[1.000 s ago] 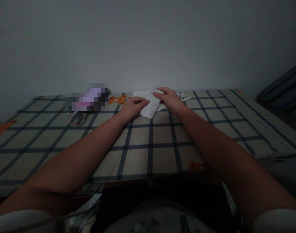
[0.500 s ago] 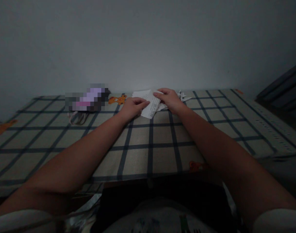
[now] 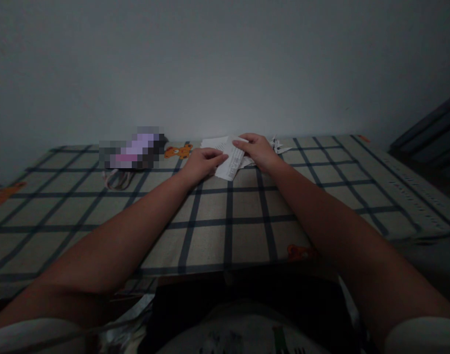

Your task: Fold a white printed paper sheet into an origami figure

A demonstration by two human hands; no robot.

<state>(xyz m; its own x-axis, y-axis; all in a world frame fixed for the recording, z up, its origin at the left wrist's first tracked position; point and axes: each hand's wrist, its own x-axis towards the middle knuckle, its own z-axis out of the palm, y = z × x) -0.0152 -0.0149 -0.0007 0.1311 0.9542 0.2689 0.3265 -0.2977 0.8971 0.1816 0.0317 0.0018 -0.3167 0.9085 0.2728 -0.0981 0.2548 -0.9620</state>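
A white printed sheet of paper (image 3: 230, 161) lies folded at the far middle of the checked tablecloth (image 3: 228, 221), close to the wall. My left hand (image 3: 201, 164) presses its fingers flat against the paper's left edge. My right hand (image 3: 257, 150) pinches the paper's upper right part between thumb and fingers. More white paper (image 3: 213, 143) lies under and behind it.
A small folded paper shape (image 3: 278, 144) lies just right of my right hand. A blurred purple object (image 3: 133, 149) with a looped cord (image 3: 116, 179) sits at the far left. Orange bear prints dot the cloth. A dark piece of furniture (image 3: 431, 142) stands at the right.
Almost nothing differs. Both hands stay on the paper, with only a slight shift of the sheet's lower corner.
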